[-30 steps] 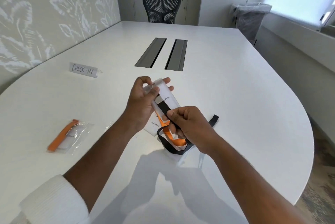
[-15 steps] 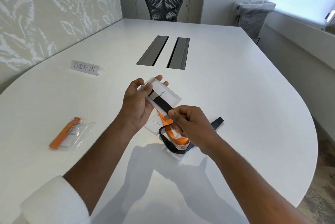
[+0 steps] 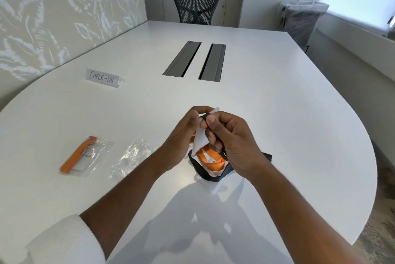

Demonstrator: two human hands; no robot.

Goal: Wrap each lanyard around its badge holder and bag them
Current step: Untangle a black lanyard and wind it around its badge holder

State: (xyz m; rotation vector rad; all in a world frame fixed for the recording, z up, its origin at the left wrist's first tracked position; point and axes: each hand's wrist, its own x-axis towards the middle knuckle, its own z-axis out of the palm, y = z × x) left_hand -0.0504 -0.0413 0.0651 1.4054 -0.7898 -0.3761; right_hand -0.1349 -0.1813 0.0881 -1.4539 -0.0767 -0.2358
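Note:
My left hand (image 3: 181,137) grips a clear badge holder (image 3: 199,138) above the white table (image 3: 277,114), turned nearly edge-on. My right hand (image 3: 233,141) pinches the black lanyard (image 3: 210,175) at the holder's top edge, where a black band crosses it. The rest of that lanyard loops down onto the table under my hands. An orange lanyard (image 3: 211,162) with its badge lies inside the loop. At left lies a bagged badge with an orange lanyard (image 3: 80,156). An empty clear bag (image 3: 132,156) lies beside my left forearm.
A folded "CHECK-IN" paper sign (image 3: 103,77) stands at the back left. Two grey cable hatches (image 3: 194,60) sit mid-table. A black mesh chair (image 3: 195,6) stands at the far end, and a lined bin (image 3: 302,19) by the window at right.
My right hand has moved up from the lower end of the holder to its top, carrying the black lanyard. The holder has turned from face-up to nearly edge-on.

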